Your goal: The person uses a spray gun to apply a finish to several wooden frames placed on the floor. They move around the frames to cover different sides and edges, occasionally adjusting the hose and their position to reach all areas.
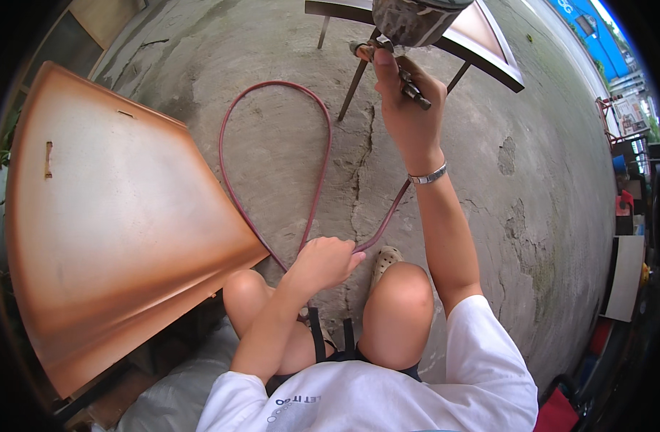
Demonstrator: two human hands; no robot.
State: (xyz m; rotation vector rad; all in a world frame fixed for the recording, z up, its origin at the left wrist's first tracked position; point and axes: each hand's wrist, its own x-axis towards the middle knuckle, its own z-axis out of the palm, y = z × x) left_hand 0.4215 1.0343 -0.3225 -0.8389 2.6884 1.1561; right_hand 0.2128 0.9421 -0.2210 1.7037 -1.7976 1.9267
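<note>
The right hand, fingers curled, gripped the spray gun at the frame's top, right of centre. The left hand was closed around the hose, below centre. A panel filled the left side.

White short-sleeved T-shirt, dark shorts, silver-coloured wristband, beige perforated clog

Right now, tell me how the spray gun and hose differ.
The spray gun is short and bulky; the hose is long, thin and looped. The spray gun looks greyish, the hose reddish. Both are held: spray gun in the right hand, hose in the left hand.
</note>
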